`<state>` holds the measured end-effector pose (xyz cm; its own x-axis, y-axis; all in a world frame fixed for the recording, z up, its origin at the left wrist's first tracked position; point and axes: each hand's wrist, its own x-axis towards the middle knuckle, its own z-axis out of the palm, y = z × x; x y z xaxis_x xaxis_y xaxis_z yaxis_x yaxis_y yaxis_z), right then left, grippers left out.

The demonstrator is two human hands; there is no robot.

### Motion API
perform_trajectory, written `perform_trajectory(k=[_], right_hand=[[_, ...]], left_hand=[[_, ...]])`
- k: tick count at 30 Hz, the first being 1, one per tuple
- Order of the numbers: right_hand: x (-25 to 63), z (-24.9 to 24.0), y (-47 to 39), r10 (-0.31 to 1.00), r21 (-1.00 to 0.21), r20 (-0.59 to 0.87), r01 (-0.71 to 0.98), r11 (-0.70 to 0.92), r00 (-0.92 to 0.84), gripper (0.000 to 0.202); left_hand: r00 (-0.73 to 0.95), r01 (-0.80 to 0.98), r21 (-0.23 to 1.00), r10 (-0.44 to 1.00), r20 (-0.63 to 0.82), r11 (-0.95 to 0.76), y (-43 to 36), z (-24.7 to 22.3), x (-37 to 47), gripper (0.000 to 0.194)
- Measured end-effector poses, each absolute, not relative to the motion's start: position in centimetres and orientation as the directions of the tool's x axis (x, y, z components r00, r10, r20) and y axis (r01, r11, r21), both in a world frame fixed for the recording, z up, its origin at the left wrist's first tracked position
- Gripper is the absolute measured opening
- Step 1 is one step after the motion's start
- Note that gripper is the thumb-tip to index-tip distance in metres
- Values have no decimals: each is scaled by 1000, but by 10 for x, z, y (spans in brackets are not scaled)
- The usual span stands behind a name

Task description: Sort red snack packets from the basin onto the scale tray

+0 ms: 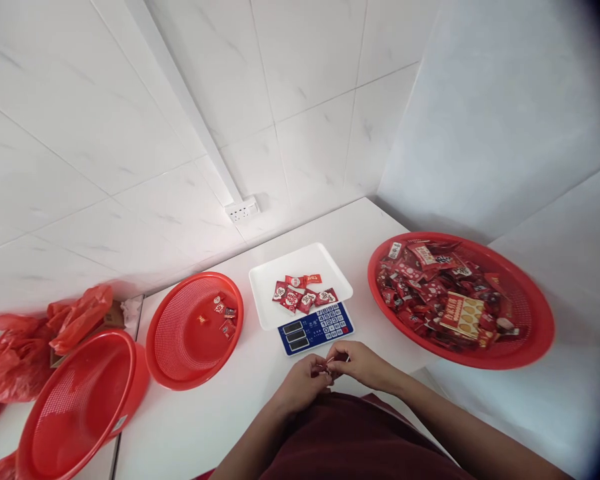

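Close together in front of my body, my left hand and my right hand meet with fingertips pinched. Between them is something small and pale with a reddish part, too hidden to name. Just beyond my hands sits a digital scale with a blue keypad and dark display windows. Its white tray bears several red snack packets with white lettering, lying in a loose cluster.
On the right, a wide red basket holds a heap of red packets. Left of the scale, another red basket has a few small packets inside. Farther left are a tilted red basket and red plastic bags. A wall socket is behind.
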<state>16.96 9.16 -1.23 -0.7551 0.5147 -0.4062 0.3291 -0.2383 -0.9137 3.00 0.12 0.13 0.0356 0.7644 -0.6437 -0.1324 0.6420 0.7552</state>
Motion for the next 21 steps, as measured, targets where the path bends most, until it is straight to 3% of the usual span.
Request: perform_trajectory(k=[5,21], right_hand=[[173,-11,91,524,-871,-477,299,-390,-706,20],[175,-11,88,553,-880,-475,370,-298,-685,19]], left_hand=[[7,-133,747,755,-656,651,2,0,29,28],[-32,-75,802,802,-596,593,-4,-5,23,40]])
